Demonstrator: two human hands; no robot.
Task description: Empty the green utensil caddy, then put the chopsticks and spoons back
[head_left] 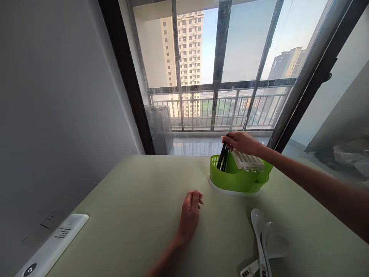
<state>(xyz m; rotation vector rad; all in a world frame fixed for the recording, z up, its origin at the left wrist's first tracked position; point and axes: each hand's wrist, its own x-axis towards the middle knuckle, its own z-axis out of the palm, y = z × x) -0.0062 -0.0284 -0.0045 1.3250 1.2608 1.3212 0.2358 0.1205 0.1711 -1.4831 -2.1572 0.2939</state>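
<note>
Black chopsticks (pixel 223 157) stand in the left compartment of a green utensil caddy (pixel 233 181) with a white base. My right hand (pixel 240 141) pinches their upper ends, reaching over the caddy from the right. Below that forearm a white slotted rack (pixel 248 159) sits on the caddy's middle. My left hand (pixel 191 206) rests over the table in front of the caddy, fingers curled closed, with nothing visible in it. Several white spoons (pixel 257 221) lie crossed over one another at the front right, apart from both hands.
The pale green table (pixel 138 207) reaches to the window side. A long white bar-shaped object (pixel 60 238) with printed labels lies along its left edge, beside the grey wall. Behind the table are a glass sliding door with dark frames (pixel 127 69) and a wrapped grey box (pixel 160 129).
</note>
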